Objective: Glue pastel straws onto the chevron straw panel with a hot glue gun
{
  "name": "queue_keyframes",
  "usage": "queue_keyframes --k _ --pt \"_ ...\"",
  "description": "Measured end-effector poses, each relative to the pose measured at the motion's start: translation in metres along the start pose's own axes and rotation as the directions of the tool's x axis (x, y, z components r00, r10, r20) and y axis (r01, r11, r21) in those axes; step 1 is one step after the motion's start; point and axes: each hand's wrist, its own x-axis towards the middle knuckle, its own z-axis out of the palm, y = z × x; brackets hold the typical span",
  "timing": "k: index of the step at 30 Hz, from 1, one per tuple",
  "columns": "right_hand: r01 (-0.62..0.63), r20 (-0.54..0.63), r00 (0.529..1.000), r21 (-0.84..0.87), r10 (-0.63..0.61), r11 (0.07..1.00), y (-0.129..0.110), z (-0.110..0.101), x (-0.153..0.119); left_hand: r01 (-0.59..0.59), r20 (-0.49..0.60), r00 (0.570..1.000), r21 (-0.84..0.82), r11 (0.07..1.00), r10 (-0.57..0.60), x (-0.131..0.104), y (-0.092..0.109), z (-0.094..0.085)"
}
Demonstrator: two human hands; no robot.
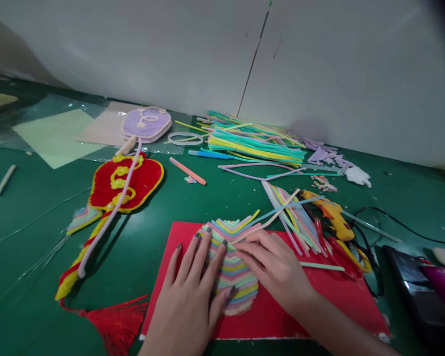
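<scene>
I see a stripy piece [241,291] on a red board [282,324], reaching the board's far edge. The left hand [193,284] lies flat on it, fingers spread, gripping nothing. The right hand [276,264] bunches its fingertips on the piece; I can't tell if they pinch anything. A yellow glue gun [339,222] lies near the board's far right corner.
</scene>
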Motion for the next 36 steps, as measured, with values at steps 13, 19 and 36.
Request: queue_keyframes --k 13,19,36 --pt "0.084 0.082 0.993 0.002 -0.084 0.996 0.002 -0.009 0.012 -0.002 -0.01 1.0 0.004 1.0 0.002 0.001 0.0 0.001" --pt "0.304 0.185 0.942 -0.117 -0.28 0.945 0.008 -0.02 0.025 -0.001 -0.026 1.0 0.001 1.0 0.001 0.002 0.0 0.001" --pt "0.256 0.006 0.967 -0.006 -0.256 0.967 0.034 -0.029 0.018 -0.021 -0.015 1.0 -0.017 1.0 0.02 0.0 -0.002 0.002"
